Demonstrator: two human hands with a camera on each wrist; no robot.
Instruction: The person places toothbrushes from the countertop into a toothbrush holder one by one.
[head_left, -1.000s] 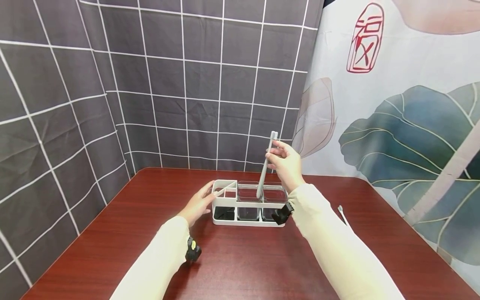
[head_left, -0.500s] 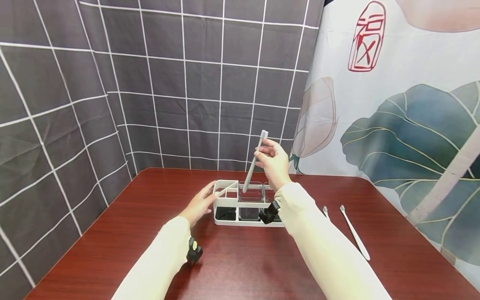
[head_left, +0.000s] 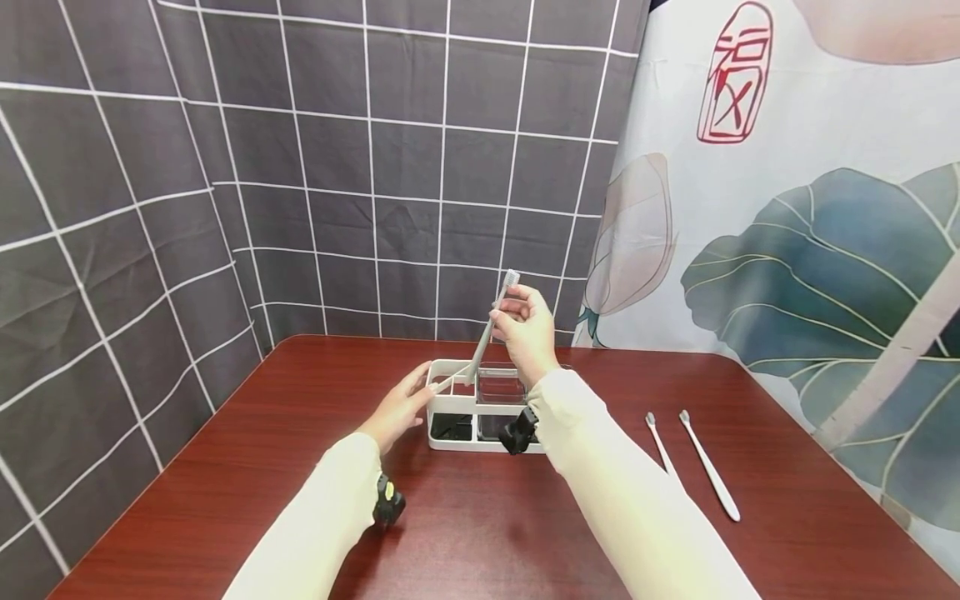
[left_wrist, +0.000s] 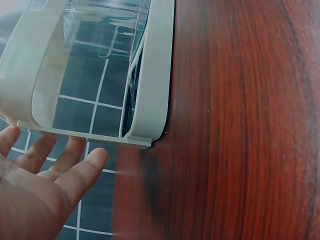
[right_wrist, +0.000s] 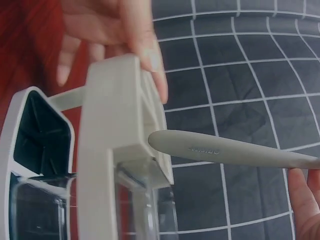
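Observation:
A grey toothbrush (head_left: 484, 343) is pinched near its bristled head by my right hand (head_left: 528, 340). It slants with the bristles up, and its handle end overlaps the left upper compartments of a white two-tier organizer (head_left: 453, 403). The right wrist view shows the rounded handle end (right_wrist: 165, 141) right at the organizer's top edge. My left hand (head_left: 393, 414) touches the organizer's left end. In the left wrist view its relaxed, spread fingers (left_wrist: 75, 185) lie along that end wall. A clear cup (head_left: 501, 387) sits in the upper tier; my right sleeve hides part of the organizer's right side.
Two more toothbrushes, a white one (head_left: 711, 468) and another (head_left: 662, 446) partly behind my right sleeve, lie on the right of the red-brown wooden table (head_left: 465, 533). A dark grid-patterned cloth (head_left: 405, 225) hangs behind, with a lotus-print cloth (head_left: 817, 250) to the right.
My right hand has moved left with the toothbrush, its handle end passing from over the clear cups to the left compartments. The toothbrushes on the table are more uncovered. My left hand stays put.

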